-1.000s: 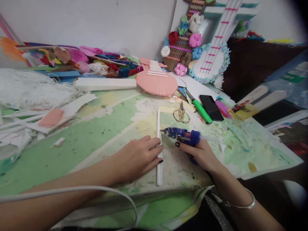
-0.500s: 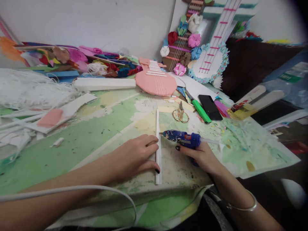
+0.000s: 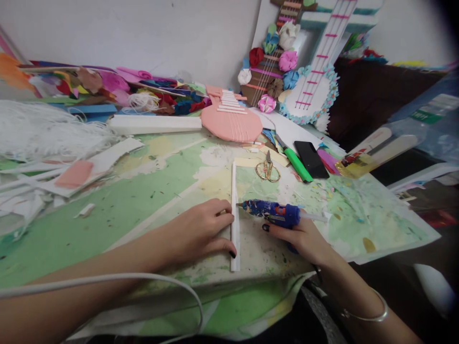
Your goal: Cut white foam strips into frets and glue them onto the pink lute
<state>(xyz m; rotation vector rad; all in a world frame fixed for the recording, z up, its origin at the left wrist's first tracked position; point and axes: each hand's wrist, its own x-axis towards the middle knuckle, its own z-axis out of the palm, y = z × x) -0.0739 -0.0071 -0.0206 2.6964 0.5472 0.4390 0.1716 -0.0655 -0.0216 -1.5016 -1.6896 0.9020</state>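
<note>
A narrow white paper-wrapped strip (image 3: 234, 191) lies lengthwise in front of me on the table. My left hand (image 3: 204, 228) holds it down from the left, thumb and fingertips at its edge. In my right hand (image 3: 304, 239) is a blue hot glue gun (image 3: 270, 211), gripped round the handle, which is mostly hidden. The gun's nozzle points left and is at the strip's right edge, just above the left fingertips. A clear glue stick (image 3: 313, 217) sticks out of the gun's back end.
Gold-handled scissors (image 3: 267, 171), a green utility knife (image 3: 298, 165) and a black phone (image 3: 311, 159) lie beyond the gun. A pink paper-covered lute shape (image 3: 233, 123) lies at the back. White scraps (image 3: 82, 174) sit left. A white cable (image 3: 143, 276) loops across my left forearm.
The glue gun's nozzle has slid a little toward me along the strip's right edge. My left hand keeps its place on the strip. The whole view has shifted slightly.
</note>
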